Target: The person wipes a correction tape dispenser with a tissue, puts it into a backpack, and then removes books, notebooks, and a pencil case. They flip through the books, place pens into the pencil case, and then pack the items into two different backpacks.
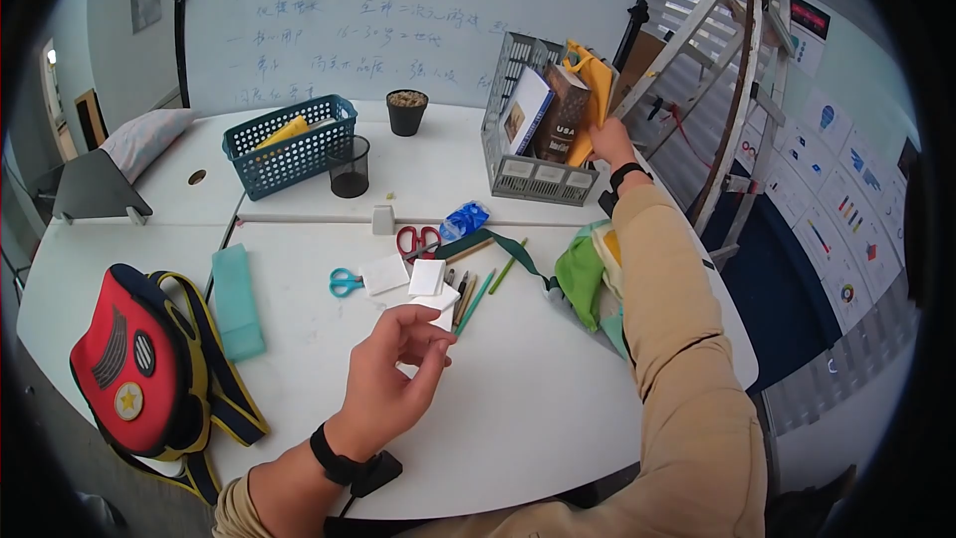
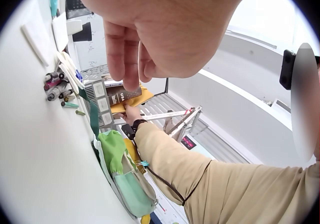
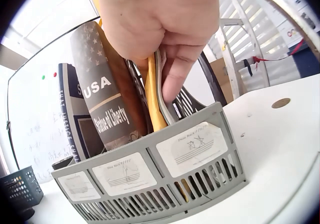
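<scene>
Gripping fingers: the right hand [image 1: 610, 142] is closing around the near edge of the folder [image 1: 595, 90], its fingers lying along the outer side; the thumb is hiding in the wrist view.
Folder's place: standing upright in the rack [image 1: 543, 179], between the right fingers and the book [image 1: 561, 112], its far top corner rising beyond the hand.
Folder's handling: probably weighing little and bending easily, so likely sagging if held by one corner; its face may be sliding a little under dry fingertips, though nothing about it is looking fragile.
Where to hold: the near edge under the fingers is seeming sound, ideally with the thumb lying flat opposite; a pale strip [image 3: 166, 110] is running close against the folder there, so two layers may be sharing the pinch.
Folder's look: showing plain bright yellow, thin at the edge, with a dark gap near its top.
Beside the fingers: the book is leaning brown and thick past the folder, lettered "USA"; a white book [image 1: 525, 112] is standing farther off.
Left fingers: the left hand [image 1: 390, 369] is hovering loosely curled, holding nothing visible, with pens [image 1: 464, 299] lying just beyond its fingertips.
</scene>
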### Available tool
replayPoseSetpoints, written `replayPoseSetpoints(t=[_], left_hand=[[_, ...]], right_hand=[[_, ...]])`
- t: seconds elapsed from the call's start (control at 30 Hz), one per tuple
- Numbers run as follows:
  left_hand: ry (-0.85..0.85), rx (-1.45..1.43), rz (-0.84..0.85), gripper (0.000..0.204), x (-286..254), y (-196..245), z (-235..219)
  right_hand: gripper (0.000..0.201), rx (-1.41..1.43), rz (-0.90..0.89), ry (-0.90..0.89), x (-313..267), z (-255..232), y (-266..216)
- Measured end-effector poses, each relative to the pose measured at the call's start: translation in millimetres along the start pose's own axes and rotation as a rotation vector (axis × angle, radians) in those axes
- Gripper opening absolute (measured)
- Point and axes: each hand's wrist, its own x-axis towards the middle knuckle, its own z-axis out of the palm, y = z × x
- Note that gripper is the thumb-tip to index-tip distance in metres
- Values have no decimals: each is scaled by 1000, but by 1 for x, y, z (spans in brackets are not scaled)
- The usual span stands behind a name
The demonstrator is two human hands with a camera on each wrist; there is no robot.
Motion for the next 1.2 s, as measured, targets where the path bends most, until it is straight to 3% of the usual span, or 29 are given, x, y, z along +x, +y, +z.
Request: replayPoseSetpoints(t=[0.13, 0.37, 0.67, 0.87, 0.97, 1.0, 1.1, 1.17, 1.2], left_hand=[[5, -5, 15, 35, -1, 1, 0], [-4, 15, 17, 34, 1, 0, -3], [3, -18, -22, 33, 1, -7, -2], [51, 8, -43, 32, 4, -3, -8], [136, 55, -10, 30, 9, -7, -12], [167, 69, -4, 30, 11, -11, -15], [267, 212, 33, 25, 16, -18, -24], [322, 398, 75, 23, 19, -19, -34], [360, 520, 69, 22, 21, -17, -40]], right_hand=[[40, -8, -6, 4, -10, -9, -3], [44, -6, -102, -204, -19, -32, 7], [48, 140, -162, -228, -52, -60, 35], [58, -41, -27, -281, -71, -81, 21], [63, -168, 58, -259, -72, -88, 5], [63, -225, -10, -175, -77, -86, 5], [61, -356, -194, 15, -112, -74, -2], [59, -394, -280, 55, -189, -69, -53], [55, -284, -334, 49, -229, -63, -80]])
